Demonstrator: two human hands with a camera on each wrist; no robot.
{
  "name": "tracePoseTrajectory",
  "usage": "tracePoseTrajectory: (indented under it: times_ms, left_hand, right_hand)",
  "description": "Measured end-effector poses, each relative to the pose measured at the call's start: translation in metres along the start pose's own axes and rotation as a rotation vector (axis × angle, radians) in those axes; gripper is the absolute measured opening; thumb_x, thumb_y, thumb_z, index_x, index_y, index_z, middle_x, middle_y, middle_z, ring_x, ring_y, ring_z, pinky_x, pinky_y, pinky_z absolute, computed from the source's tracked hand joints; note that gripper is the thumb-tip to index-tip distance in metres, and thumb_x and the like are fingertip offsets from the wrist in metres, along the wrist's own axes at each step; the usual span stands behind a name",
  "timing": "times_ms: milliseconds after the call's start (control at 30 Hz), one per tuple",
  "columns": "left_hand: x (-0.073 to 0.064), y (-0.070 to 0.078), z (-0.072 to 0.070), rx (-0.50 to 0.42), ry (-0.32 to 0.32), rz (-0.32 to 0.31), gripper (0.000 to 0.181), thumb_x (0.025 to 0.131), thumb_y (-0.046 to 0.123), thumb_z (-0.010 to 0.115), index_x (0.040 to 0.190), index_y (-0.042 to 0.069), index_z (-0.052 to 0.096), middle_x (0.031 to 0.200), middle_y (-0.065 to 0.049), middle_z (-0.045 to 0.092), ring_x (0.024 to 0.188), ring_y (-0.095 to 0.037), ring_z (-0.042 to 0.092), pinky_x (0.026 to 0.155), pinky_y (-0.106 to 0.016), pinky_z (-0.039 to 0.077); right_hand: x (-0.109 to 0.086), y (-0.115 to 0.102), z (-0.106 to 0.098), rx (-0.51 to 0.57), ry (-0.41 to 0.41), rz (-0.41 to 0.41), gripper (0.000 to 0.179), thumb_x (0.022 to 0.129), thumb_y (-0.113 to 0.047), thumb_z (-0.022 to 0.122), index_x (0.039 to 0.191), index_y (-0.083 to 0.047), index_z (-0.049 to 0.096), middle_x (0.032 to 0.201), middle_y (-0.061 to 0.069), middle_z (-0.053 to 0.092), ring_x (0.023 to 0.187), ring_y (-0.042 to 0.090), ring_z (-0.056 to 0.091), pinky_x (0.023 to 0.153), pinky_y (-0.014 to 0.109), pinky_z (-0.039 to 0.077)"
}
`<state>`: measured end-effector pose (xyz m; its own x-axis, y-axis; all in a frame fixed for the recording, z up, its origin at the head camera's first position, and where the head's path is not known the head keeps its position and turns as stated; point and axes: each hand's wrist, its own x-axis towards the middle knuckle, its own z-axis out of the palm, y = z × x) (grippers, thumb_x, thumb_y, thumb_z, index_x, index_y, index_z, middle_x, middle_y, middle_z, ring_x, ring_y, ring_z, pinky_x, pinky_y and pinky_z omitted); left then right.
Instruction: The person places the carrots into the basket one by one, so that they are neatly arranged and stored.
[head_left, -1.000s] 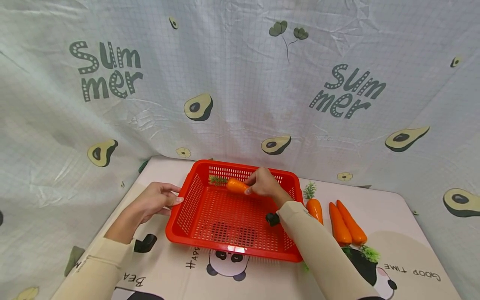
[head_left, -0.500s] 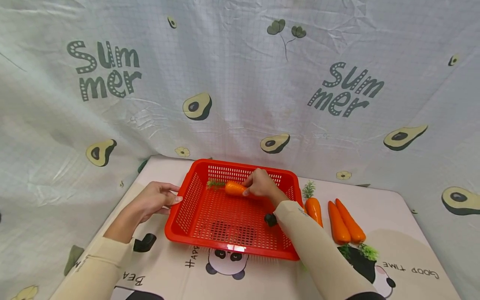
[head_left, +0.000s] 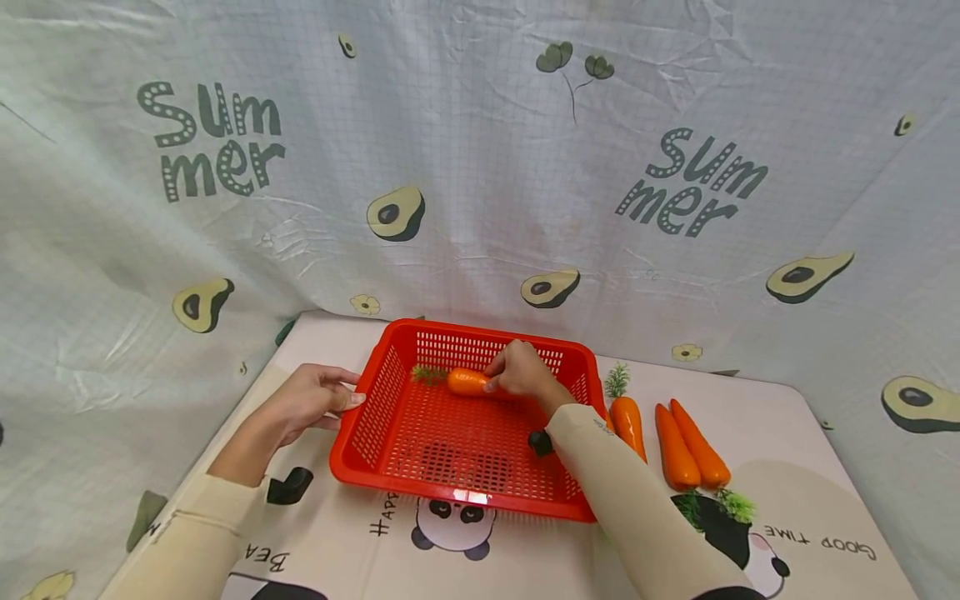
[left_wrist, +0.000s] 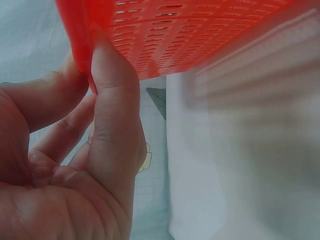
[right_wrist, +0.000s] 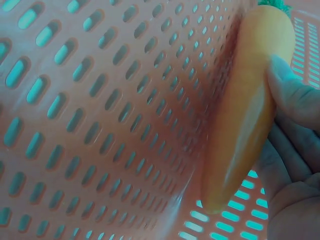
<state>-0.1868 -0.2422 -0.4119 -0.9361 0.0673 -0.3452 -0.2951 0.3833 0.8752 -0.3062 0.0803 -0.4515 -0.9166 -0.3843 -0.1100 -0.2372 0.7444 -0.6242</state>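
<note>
A red slotted plastic basket (head_left: 465,496) stands on the table. My left hand (head_left: 311,400) pinches its left rim between thumb and fingers; the left wrist view shows the thumb and a finger (left_wrist: 112,100) either side of the red edge. Inside the basket, near its back wall, my right hand (head_left: 521,372) holds an orange carrot (head_left: 468,382) with a green leafy top pointing left. Seen from the right wrist, the carrot (right_wrist: 250,95) lies along the slotted wall, thumb on one side, fingers behind it. In the head view the hand hides its tapered end.
Right of the basket lies another carrot (head_left: 628,421), partly covered by my right sleeve (head_left: 630,492). Two more carrots, one left (head_left: 677,450) and one right (head_left: 701,446), lie side by side farther right. A patterned curtain (head_left: 480,167) hangs behind the table (head_left: 540,558).
My right hand and the carrot have moved slightly left and lower into the basket. The left hand stays on the rim.
</note>
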Motion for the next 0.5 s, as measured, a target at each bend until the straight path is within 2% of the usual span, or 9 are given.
tracePoseTrajectory:
  times_ms: [133, 300, 367, 500]
  left_hand:
    - [-0.001, 0.001, 0.001, 0.006, 0.001, -0.002, 0.05, 0.099, 0.016, 0.07, 0.141, -0.008, 0.056, 0.098, -0.009, 0.074, 0.081, -0.016, 0.07, 0.074, -0.036, 0.066]
    - [-0.002, 0.001, 0.001, 0.009, 0.004, 0.0, 0.05, 0.099, 0.016, 0.07, 0.141, -0.008, 0.055, 0.098, -0.01, 0.073, 0.082, -0.016, 0.07, 0.076, -0.037, 0.066]
    - [-0.002, 0.001, 0.001, 0.017, 0.003, 0.0, 0.051, 0.099, 0.016, 0.07, 0.142, -0.008, 0.055, 0.1, -0.011, 0.073, 0.082, -0.016, 0.07, 0.076, -0.036, 0.066]
    - [-0.001, 0.002, 0.0, 0.04, 0.003, -0.008, 0.052, 0.1, 0.017, 0.07, 0.143, -0.008, 0.054, 0.104, -0.012, 0.073, 0.083, -0.016, 0.069, 0.077, -0.036, 0.066]
  right_hand:
    - [0.0, 0.0, 0.0, -0.009, -0.004, 0.01, 0.022, 0.082, -0.009, 0.087, 0.103, -0.004, 0.084, 0.102, 0.01, 0.082, 0.105, 0.024, 0.071, 0.096, 0.039, 0.061]
    - [-0.004, -0.004, -0.008, -0.015, 0.021, -0.01, 0.018, 0.082, -0.009, 0.087, 0.1, -0.005, 0.084, 0.099, 0.009, 0.082, 0.103, 0.024, 0.071, 0.093, 0.038, 0.062]
    - [-0.009, -0.005, -0.014, 0.006, 0.04, -0.008, 0.017, 0.083, -0.01, 0.087, 0.099, -0.005, 0.084, 0.098, 0.008, 0.082, 0.101, 0.024, 0.07, 0.09, 0.037, 0.062]
    - [-0.019, -0.006, -0.03, 0.129, 0.068, 0.014, 0.02, 0.085, -0.009, 0.084, 0.104, -0.003, 0.083, 0.104, 0.011, 0.081, 0.103, 0.027, 0.068, 0.09, 0.038, 0.061]
